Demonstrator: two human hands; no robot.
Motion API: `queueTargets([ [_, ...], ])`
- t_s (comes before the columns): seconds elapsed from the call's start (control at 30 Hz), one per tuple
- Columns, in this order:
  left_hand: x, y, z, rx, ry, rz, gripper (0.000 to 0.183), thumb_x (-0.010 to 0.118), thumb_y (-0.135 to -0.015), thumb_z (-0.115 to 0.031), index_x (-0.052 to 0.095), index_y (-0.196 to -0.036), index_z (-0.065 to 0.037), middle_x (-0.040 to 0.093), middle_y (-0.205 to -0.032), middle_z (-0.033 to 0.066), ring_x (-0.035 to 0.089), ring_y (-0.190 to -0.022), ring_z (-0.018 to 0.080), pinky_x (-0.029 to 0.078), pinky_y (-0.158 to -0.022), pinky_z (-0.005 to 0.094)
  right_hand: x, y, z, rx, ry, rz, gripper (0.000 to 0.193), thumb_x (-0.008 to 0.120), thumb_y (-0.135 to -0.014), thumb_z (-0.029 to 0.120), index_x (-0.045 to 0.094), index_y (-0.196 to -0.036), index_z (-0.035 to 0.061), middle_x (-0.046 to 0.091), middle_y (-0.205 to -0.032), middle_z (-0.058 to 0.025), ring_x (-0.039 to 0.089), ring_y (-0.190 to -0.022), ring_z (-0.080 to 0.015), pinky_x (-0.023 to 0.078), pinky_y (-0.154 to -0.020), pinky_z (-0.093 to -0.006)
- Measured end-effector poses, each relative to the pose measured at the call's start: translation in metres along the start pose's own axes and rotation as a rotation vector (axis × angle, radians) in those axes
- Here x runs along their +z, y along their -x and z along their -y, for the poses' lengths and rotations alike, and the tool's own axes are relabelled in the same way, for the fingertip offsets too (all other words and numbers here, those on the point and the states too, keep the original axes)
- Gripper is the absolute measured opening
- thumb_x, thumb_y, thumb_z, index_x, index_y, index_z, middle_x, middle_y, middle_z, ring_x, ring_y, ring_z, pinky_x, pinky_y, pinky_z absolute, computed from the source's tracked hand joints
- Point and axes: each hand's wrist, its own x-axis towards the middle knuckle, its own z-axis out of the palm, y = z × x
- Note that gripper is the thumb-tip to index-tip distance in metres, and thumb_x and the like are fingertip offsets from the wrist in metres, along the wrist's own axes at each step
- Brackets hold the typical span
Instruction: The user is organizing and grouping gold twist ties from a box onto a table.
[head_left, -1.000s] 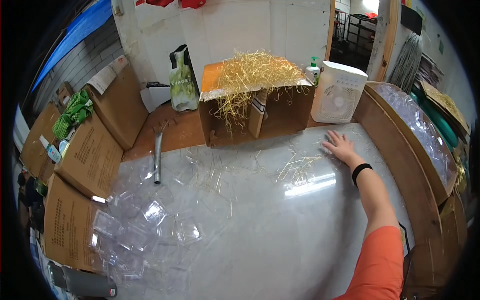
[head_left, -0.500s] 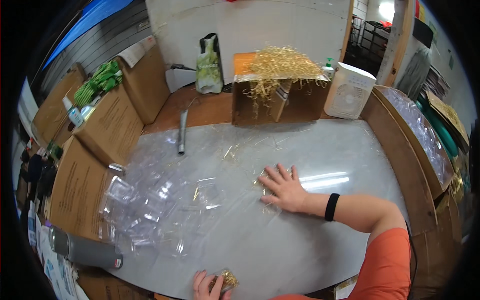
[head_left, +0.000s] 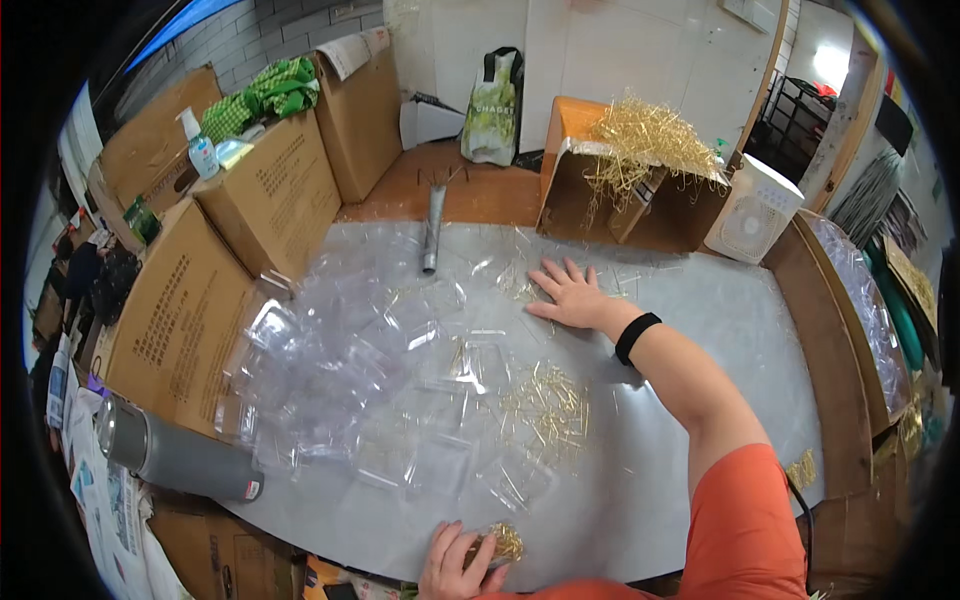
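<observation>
While a bunch of thin gold pieces (head_left: 509,541) sits at the lower centre of the frame, the left hand (head_left: 455,565) lies just to its left, fingers and thumb clamped on it. The tangled ends stick out to the right of the fingertips, beyond the grip; whether a clear case surrounds the bunch is too small to tell. Slightly above the middle of the frame, the right hand (head_left: 568,297) reaches over the grey tabletop (head_left: 640,510), palm down, its fingers spread apart. A few loose gold strands (head_left: 518,285) lie just beside its fingertips, on their left.

Between the two hands, a scattered gold patch (head_left: 547,408) lies a little right of centre, apart from both. To the left of this, clear plastic boxes (head_left: 330,360) cover much of the left-centre of the frame, and a metal tube (head_left: 434,228) shows above them. At the upper right, a gold heap (head_left: 655,140) tops an open cardboard box (head_left: 570,210), with a white fan (head_left: 755,208) just to its right. Brown cartons (head_left: 280,190) line the left side, and a grey bottle (head_left: 185,455) shows at the lower left.
</observation>
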Motion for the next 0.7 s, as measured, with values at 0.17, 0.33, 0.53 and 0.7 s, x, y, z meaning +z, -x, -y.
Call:
queueTargets([
  [0.17, -0.003, -0.012, 0.008, 0.107, -0.1, -0.037, 0.043, 0.073, -0.086, -0.034, 0.069, -0.115, -0.002, 0.052, -0.118, 0.0175, 0.046, -0.122, 0.0388, 0.05, -0.1, 0.0554, 0.018, 0.07, 0.017, -0.092, 0.088, 0.036, 0.073, 0.037, -0.101, 0.063, 0.027, -0.16, 0.0208, 0.018, -0.167, -0.0159, 0.012, -0.153, -0.0469, 0.012, -0.117, -0.0713],
  [0.33, -0.005, -0.015, 0.003, 0.06, 0.004, -0.066, 0.047, 0.079, -0.081, -0.023, 0.066, -0.121, -0.002, 0.051, -0.12, 0.0179, 0.049, -0.12, 0.0406, 0.046, -0.107, 0.0543, 0.016, 0.17, 0.044, -0.067, 0.098, 0.077, 0.072, 0.036, -0.103, 0.059, 0.027, -0.16, 0.0162, 0.017, -0.167, -0.0168, 0.011, -0.153, -0.0473, 0.011, -0.117, -0.0706],
  [0.53, -0.009, -0.014, 0.001, -0.118, 0.048, -0.107, 0.054, 0.076, -0.087, -0.022, 0.057, -0.132, 0.0, 0.045, -0.127, 0.0232, 0.047, -0.119, 0.0424, 0.043, -0.103, 0.0501, 0.006, 0.243, 0.072, -0.197, 0.117, -0.004, 0.07, 0.039, -0.104, 0.056, 0.033, -0.156, 0.0095, 0.021, -0.165, -0.0177, 0.015, -0.152, -0.0452, 0.015, -0.119, -0.0658],
  [0.7, -0.009, -0.009, 0.001, -0.211, 0.043, -0.218, 0.051, 0.071, -0.093, -0.023, 0.053, -0.134, 0.001, 0.04, -0.137, 0.0271, 0.044, -0.127, 0.0459, 0.039, -0.106, 0.0503, 0.032, 0.322, 0.11, -0.234, -0.003, 0.005, 0.072, 0.044, -0.103, 0.053, 0.036, -0.152, 0.0017, 0.029, -0.162, -0.0196, 0.025, -0.15, -0.0436, 0.023, -0.12, -0.0584],
])
